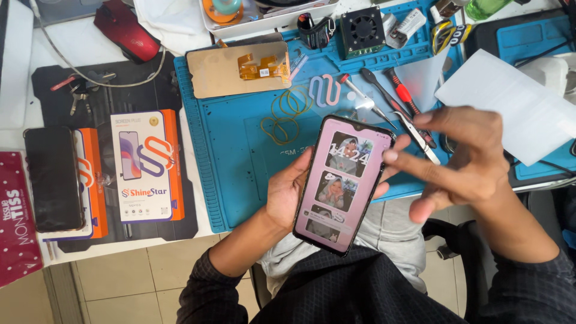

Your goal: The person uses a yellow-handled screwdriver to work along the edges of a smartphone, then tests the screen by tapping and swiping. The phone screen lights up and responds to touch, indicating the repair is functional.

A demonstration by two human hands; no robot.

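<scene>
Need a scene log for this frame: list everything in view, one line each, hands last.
smartphone: 1, black frame, screen lit pink, in left hand
work mat: 1, blue, desk centre
detached screen panel: 1, tan with orange flex cable, mat top left
rubber bands: a few, yellowish, on mat
screwdrivers and tweezers: several, red and black handles, mat right
cooling fan: 1, black, top centre
white sheet: 1, right
boxes: 2, white and orange, left
dark phone: 1, on the left box
mouse: 1, red, top left
keys: 1 bunch, left
left hand: holds smartphone
right hand: fingertip at smartphone's top right edge
</scene>
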